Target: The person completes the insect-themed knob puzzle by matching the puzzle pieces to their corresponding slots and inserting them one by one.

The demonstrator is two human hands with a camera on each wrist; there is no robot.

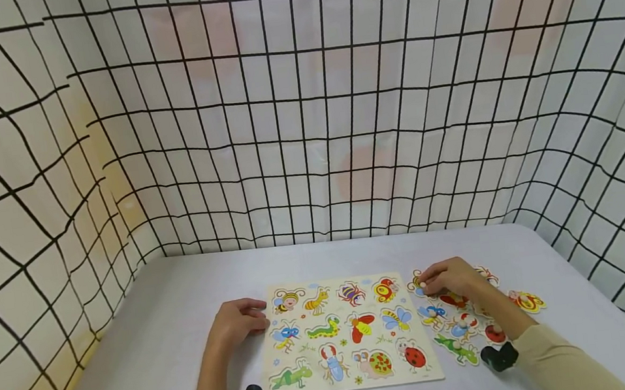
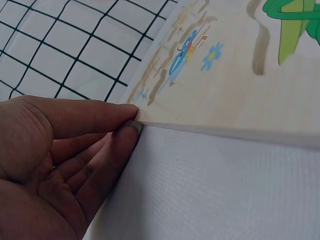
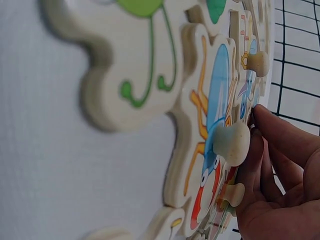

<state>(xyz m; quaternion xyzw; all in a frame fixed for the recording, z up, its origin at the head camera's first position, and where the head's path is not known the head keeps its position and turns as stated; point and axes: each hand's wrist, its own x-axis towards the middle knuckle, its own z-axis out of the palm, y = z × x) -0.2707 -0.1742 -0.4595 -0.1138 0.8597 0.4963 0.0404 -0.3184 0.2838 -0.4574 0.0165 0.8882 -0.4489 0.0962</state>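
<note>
A pale wooden puzzle board (image 1: 340, 343) printed with colourful insects lies flat on the table. My left hand (image 1: 234, 322) is at its left edge, with thumb and finger extended so that the fingertips touch the rim, as the left wrist view shows too. To the right of the board is a spread of knobbed insect pieces. At the far left of that spread, my right hand (image 1: 452, 275) pinches the bee piece (image 1: 416, 285) between thumb and forefinger; its knob is hidden by the fingertips. A stag beetle piece (image 3: 218, 100) with a wooden knob appears close by in the right wrist view.
Around the right hand lie a blue mosquito-like piece (image 1: 433, 315), a green grasshopper piece (image 1: 457, 348), a ladybird piece (image 1: 493, 334) and a yellow-red butterfly piece (image 1: 528, 301). Some pieces are under the right forearm. White walls with a black grid (image 1: 302, 117) enclose the table (image 1: 205, 281).
</note>
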